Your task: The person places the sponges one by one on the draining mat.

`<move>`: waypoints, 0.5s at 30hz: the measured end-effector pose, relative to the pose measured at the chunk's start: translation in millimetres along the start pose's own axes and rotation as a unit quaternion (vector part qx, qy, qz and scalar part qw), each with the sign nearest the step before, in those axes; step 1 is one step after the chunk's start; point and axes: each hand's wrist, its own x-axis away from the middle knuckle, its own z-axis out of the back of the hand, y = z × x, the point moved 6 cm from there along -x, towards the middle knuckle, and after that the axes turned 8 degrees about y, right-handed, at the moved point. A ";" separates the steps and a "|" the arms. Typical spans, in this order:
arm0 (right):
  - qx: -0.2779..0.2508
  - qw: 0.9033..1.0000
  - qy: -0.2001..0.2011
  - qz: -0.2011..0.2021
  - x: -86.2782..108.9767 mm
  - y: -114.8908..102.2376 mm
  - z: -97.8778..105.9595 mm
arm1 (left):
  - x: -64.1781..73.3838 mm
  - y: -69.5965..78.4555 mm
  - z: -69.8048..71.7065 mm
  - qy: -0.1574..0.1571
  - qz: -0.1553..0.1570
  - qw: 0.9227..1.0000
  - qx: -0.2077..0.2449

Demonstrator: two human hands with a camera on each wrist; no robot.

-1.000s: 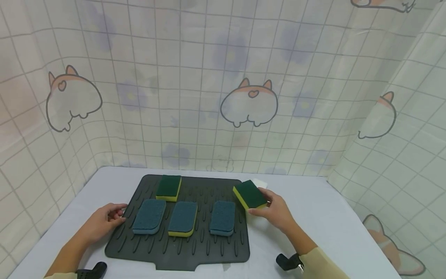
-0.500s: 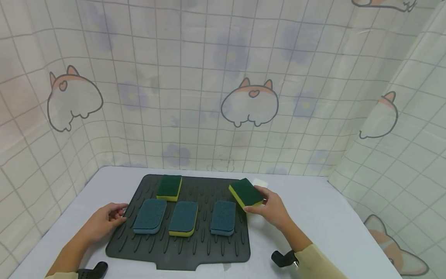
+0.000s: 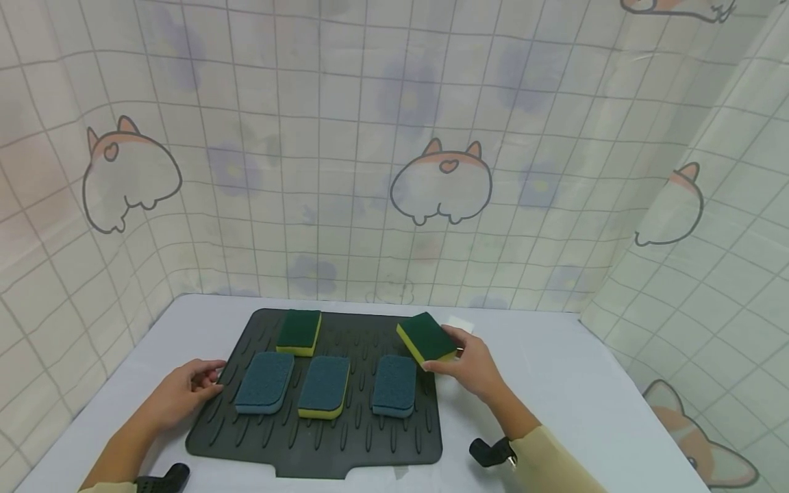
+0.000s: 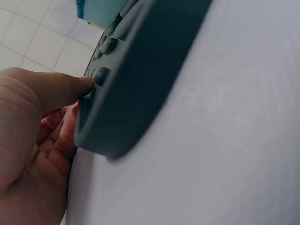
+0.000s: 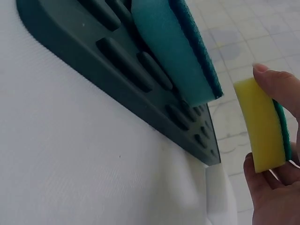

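Observation:
My right hand pinches a green-and-yellow sponge by its near right edge, thumb on one side and fingers on the other. In the right wrist view this sponge hangs apart from the ribbed mat. At the mat's left edge, my left hand grips the dark grey drying mat; the left wrist view has its thumb on the rim and fingers curled at the side. On the mat lie another green-and-yellow sponge, two blue sponges and a blue-and-yellow sponge.
The mat lies on a white-covered table. Behind the mat's right corner is a small white item. A grid-patterned curtain with cartoon animals hangs around the back and sides.
My right hand has carried the green-and-yellow sponge leftward and slightly farther back, over the mat's right rear corner. The left hand and the other sponges have stayed put.

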 end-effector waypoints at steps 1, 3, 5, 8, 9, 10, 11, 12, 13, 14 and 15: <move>0.002 1.000 0.001 0.001 -0.4 -0.4 -0.9 | -0.1 -0.1 -0.2 -0.001 -0.001 1.000 0.000; 0.000 1.000 0.002 0.000 -1.6 -1.7 -2.6 | -0.1 -0.5 -0.6 0.000 0.000 1.000 -0.001; -0.003 1.000 0.001 0.001 -2.6 -3.8 -4.2 | -0.1 -1.0 -0.9 0.000 0.000 1.000 -0.002; -0.008 1.000 -0.001 0.003 -4.0 -6.8 -6.6 | -0.2 -1.8 -0.9 0.001 -0.004 1.000 -0.004; -0.009 1.000 -0.001 0.003 -4.5 -7.8 -7.4 | -0.2 -2.0 -1.0 0.002 -0.004 1.000 -0.004; -0.010 1.000 -0.002 0.003 -5.0 -8.7 -8.2 | -0.3 -2.2 -1.0 0.002 -0.005 1.000 -0.006; -0.010 1.000 -0.002 0.003 -5.7 -9.4 -9.2 | -0.4 -2.5 -1.2 0.002 -0.005 1.000 -0.006; -0.011 1.000 -0.001 0.004 -6.2 -10.6 -9.9 | -0.5 -2.7 -1.3 0.002 -0.006 1.000 -0.007; -0.014 1.000 -0.002 0.004 -6.8 -11.8 -10.7 | -0.4 -2.8 -1.5 0.002 -0.006 1.000 -0.008; -0.015 1.000 -0.002 0.003 -7.7 -12.6 -11.7 | -0.3 -2.9 -1.8 0.002 -0.006 1.000 -0.009; -0.017 1.000 -0.002 0.004 -8.3 -13.7 -12.5 | -0.5 -3.0 -1.7 0.002 -0.007 1.000 -0.009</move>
